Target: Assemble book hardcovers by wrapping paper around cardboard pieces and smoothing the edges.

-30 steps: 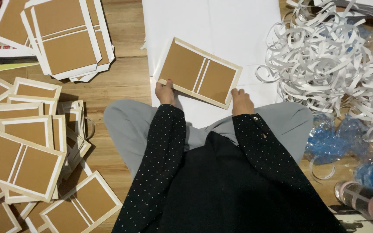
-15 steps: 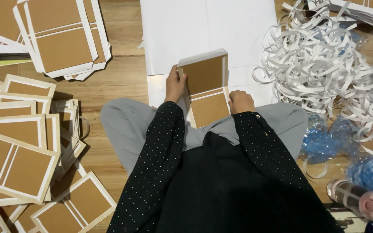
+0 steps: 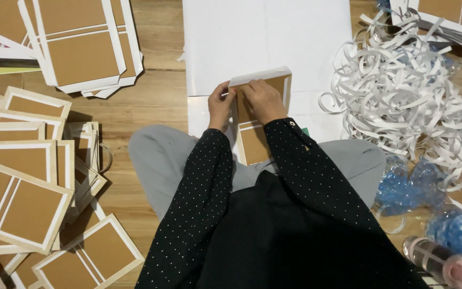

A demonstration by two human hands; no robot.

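Wooden plank floor [image 3: 156, 107], light brown, evenly lit, no hard shadows. White sheet [image 3: 266, 43] spread on it at top centre. Left of the sheet: stacks of white-edged brown cardboard panels [image 3: 76, 45]. Right of it: heap of white paper strips [image 3: 402, 101]; below that heap, crumpled blue plastic [image 3: 402, 184].

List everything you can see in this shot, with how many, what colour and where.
Cardboard cover in hand: one, brown with white edging, centre, over the lap.
White paper sheet: one large, on the floor ahead of the knees.
Finished covers: many, brown and white, stacked left.
Flat cover stack: several, top left.
Paper strips: a tangled white heap, right.
Blue plastic wrap: crumpled, lower right.
Bottle: one, clear and pink, bottom right corner.
Wooden floor: brown.
Left hand: at the cover's top edge.
Right hand: pressing the same edge.
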